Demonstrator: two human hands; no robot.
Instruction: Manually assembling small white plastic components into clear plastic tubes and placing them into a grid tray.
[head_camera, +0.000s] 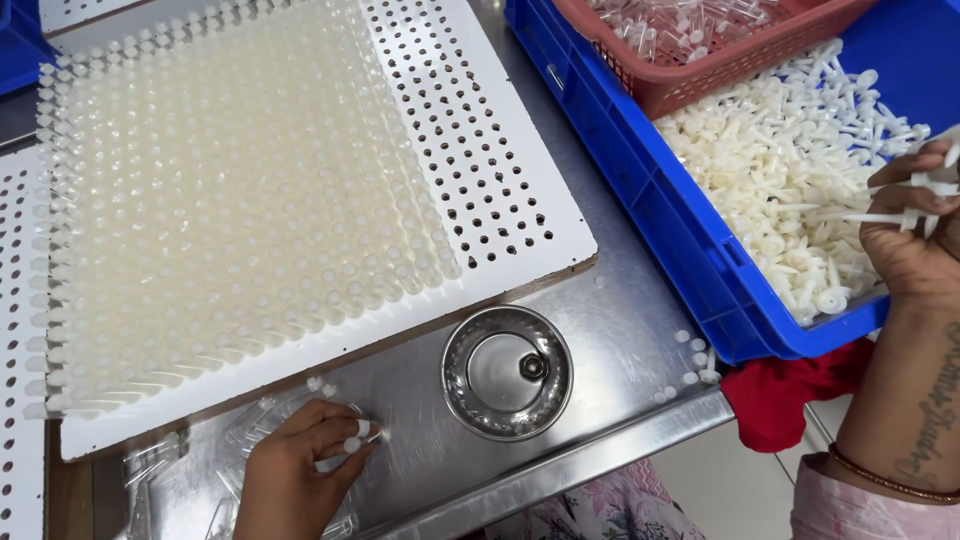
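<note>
My left hand rests on the steel table near the front edge, its fingertips pinching a small white plastic piece over a clear plastic bag. My right hand is over the blue crate of white plastic pump parts, holding several of them by their thin stems. A white perforated board lies at the left, most of its holes filled with translucent white pieces.
A small round steel bowl holding a nut sits between my hands. A red basket of clear tubes rests in the crate. A few loose white caps lie near the table edge, above a red cloth.
</note>
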